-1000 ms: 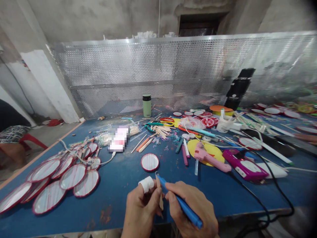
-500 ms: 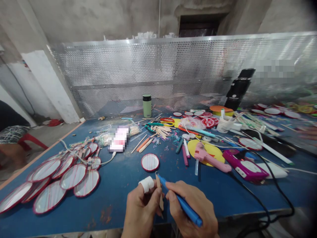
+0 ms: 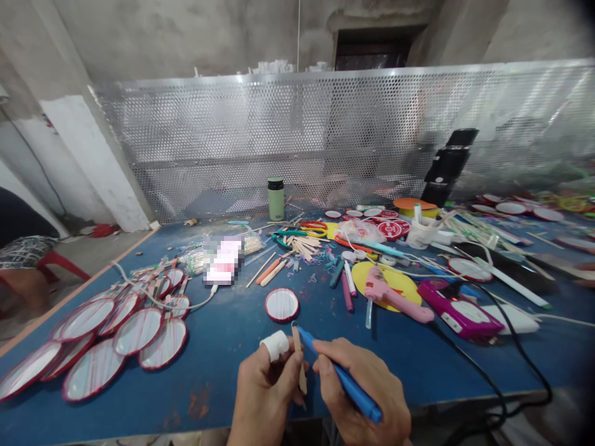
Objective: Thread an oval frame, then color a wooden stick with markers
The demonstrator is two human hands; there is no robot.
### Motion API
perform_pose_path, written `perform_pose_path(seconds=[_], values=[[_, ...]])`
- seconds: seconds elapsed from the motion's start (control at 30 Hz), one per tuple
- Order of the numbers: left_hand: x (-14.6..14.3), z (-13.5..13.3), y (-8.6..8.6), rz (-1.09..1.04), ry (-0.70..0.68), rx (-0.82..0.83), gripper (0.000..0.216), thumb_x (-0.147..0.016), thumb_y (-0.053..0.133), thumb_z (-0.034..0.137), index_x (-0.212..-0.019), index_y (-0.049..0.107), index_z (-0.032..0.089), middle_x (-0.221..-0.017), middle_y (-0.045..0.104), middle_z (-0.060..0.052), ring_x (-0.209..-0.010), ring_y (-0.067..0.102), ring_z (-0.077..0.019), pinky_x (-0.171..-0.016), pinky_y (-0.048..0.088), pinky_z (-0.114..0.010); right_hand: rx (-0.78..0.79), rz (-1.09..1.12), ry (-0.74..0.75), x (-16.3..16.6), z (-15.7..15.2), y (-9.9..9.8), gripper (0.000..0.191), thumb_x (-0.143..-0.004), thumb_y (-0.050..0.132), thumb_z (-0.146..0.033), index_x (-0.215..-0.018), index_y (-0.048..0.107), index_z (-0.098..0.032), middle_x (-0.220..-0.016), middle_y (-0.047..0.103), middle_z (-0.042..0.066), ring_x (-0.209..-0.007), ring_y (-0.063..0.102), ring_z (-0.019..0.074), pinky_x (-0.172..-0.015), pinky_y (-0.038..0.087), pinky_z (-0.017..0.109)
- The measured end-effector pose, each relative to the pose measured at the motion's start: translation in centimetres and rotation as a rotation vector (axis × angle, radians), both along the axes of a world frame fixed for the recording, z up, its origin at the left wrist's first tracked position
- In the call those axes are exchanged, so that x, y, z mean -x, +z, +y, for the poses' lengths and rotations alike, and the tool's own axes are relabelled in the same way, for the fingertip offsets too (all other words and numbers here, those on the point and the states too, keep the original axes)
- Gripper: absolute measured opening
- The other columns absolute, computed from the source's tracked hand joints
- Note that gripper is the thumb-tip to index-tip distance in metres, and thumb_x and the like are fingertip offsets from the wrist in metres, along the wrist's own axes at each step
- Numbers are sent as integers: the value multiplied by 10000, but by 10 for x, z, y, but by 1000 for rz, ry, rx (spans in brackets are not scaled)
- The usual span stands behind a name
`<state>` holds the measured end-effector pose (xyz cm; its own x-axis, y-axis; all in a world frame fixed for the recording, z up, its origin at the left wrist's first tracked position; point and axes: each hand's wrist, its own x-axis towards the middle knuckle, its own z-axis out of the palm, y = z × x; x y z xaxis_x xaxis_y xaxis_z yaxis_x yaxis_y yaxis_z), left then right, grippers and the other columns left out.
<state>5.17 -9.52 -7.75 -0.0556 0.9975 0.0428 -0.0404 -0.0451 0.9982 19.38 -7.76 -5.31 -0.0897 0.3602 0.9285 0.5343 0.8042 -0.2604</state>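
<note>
My left hand [image 3: 264,393], with white tape [image 3: 275,345] around one finger, pinches a flat wooden craft stick [image 3: 302,379] near the table's front edge. A small hook-like piece shows at the stick's upper end. In my right hand [image 3: 374,378] is a blue marker pen [image 3: 357,394], slanted with its tip end close to the top of the stick. Whether the tip touches the wood I cannot tell. Just beyond both hands, a round white disc with a red rim [image 3: 281,305] lies flat on the blue table [image 3: 223,371].
Several red-rimmed discs [image 3: 88,319] are piled at the left beside a charging phone [image 3: 225,260]. A pink glue gun [image 3: 395,297] rests on a yellow disc at the right, near a purple device [image 3: 460,310] with cables. Behind stand loose sticks [image 3: 304,246] and a green bottle [image 3: 276,199].
My right hand and the blue marker have shifted very slightly right, away from the stick. My left hand and the stick stay in place. At the far right, another person's hand has moved.
</note>
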Motion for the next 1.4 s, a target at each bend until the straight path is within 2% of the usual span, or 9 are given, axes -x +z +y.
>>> perform_pose_path(seconds=[0.17, 0.53, 1.07, 1.4], values=[[0, -1, 0, -12, 3, 0, 331, -852, 662, 444, -891, 712, 119, -610, 602, 0, -500, 532, -116, -500, 451, -211, -8, 9, -15, 0, 0, 1, 126, -863, 601, -112, -935, 683, -176, -690, 743, 1, -620, 716, 128, -643, 546, 226], [1, 0, 1, -11, -6, 5, 352, -863, 651, 443, -965, 713, 112, -633, 607, 0, -515, 528, -112, -505, 456, -207, -16, -6, -24, 0, 1, 0, 125, -877, 589, -125, -942, 682, -176, -695, 743, 3, -615, 717, 130, -627, 547, 228], [0, 0, 3, -26, -2, 12, 353, -852, 665, 453, -944, 722, 118, -615, 606, 3, -504, 532, -114, -507, 452, -208, -27, 26, -45, 0, 0, 0, 133, -858, 601, -112, -938, 682, -180, -683, 743, -1, -638, 723, 136, -669, 551, 230], [-1, -1, -2, 10, 1, -5, 305, -869, 650, 409, -912, 718, 114, -617, 596, -2, -524, 535, -123, -517, 461, -220, -21, -29, 10, -1, 0, 3, 137, -862, 586, -115, -945, 672, -183, -694, 747, -7, -627, 721, 134, -641, 545, 229]])
